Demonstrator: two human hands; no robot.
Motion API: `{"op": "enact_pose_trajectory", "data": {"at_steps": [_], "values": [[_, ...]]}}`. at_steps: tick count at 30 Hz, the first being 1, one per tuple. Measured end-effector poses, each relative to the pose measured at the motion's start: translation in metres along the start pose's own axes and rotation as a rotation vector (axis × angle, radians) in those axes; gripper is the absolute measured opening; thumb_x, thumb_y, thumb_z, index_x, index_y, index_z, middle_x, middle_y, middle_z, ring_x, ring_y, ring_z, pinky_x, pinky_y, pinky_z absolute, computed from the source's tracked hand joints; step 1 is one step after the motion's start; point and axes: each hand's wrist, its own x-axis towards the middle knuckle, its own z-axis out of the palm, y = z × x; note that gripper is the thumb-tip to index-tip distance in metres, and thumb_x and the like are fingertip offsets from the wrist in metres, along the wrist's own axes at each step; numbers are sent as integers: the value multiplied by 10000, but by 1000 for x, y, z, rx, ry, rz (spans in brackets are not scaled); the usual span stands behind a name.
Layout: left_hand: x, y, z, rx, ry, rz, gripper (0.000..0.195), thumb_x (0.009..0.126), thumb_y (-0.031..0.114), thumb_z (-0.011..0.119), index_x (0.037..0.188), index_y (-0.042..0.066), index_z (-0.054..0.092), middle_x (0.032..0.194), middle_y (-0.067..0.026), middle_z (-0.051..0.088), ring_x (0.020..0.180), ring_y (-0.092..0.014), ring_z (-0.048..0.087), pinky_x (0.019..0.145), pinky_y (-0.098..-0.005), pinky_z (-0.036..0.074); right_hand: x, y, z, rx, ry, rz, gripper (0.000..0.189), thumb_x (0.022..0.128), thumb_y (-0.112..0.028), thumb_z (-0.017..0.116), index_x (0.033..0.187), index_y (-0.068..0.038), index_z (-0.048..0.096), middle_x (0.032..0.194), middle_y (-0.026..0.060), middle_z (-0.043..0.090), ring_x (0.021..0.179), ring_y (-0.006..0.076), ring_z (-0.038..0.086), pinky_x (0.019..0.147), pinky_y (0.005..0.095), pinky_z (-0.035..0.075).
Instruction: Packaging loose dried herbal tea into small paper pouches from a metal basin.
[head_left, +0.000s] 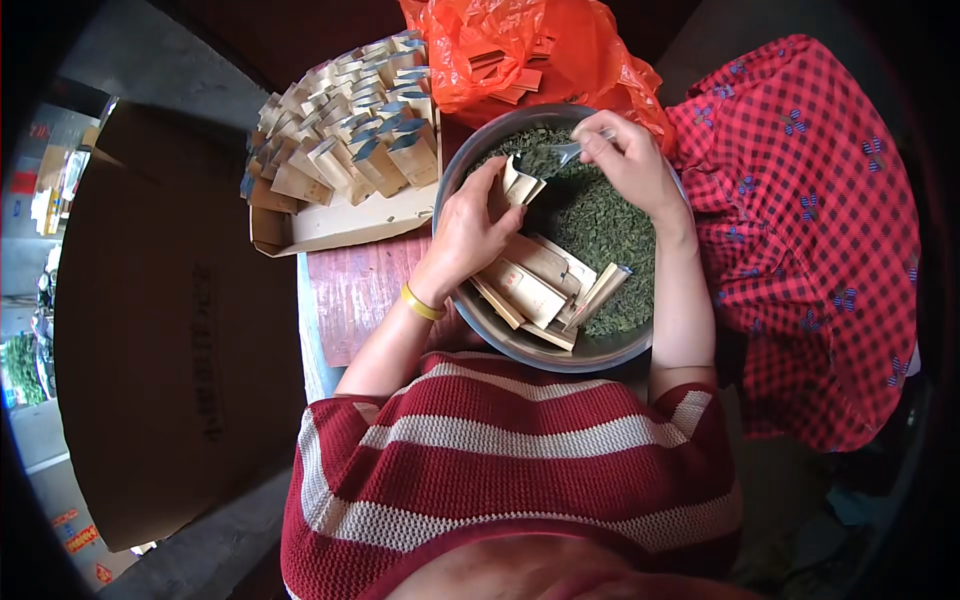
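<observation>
A wide metal basin (517, 358) in front of me holds dried green leaves (607, 232), which look like tea. Over its left side, my left hand (472, 217) holds a small paper packet (519, 184) with its mouth toward the right. My right hand (624, 157) grips a clear plastic spoon (571, 152). The spoon's bowl carries dark leaves right at the packet's mouth; whether any are inside is hidden. Below my left hand, several flat paper packets (529, 291) lie on the leaves in the basin, one of them tilted up at the right.
A shallow cardboard tray (352, 229) at the left holds many upright paper packets (379, 165). Behind the basin sits a red plastic bag (517, 45) with red packets inside. Red checked cloth (810, 225) lies to the right. A large cardboard box (180, 322) stands far left.
</observation>
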Motion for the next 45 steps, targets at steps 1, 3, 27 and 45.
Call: {"op": "enact_pose_trajectory", "data": {"at_steps": [1,3,27,45], "values": [[0,0,0,21,-1,1,605,817,116,744,1352,-25,500,1196,-207,628,1109,-299,613,964,-360,473,-2,-7,3,5,0,1,164,986,-160,579,979,-17,659,830,5,642,796,82,612,693,237,491],[-2,1,1,9,-9,-8,604,817,117,744,1352,-24,500,1192,-204,630,1105,-297,614,960,-356,475,-8,-26,11,-257,-120,-166,157,976,-150,593,1001,-8,653,863,35,654,833,122,633,721,284,502],[-2,3,-2,-21,21,-3,601,811,113,721,1352,-15,493,1211,-234,621,1125,-357,616,969,-394,483,12,39,18,-239,-45,231,174,981,-176,567,991,-17,638,772,36,651,729,106,621,678,266,506],[-3,0,-3,-20,29,12,589,797,99,728,1330,-19,507,1251,-254,589,1213,-389,558,1032,-412,445,-13,-58,14,-476,13,-244,156,960,-135,621,1040,-5,653,923,142,682,872,279,679,777,358,521]]}}
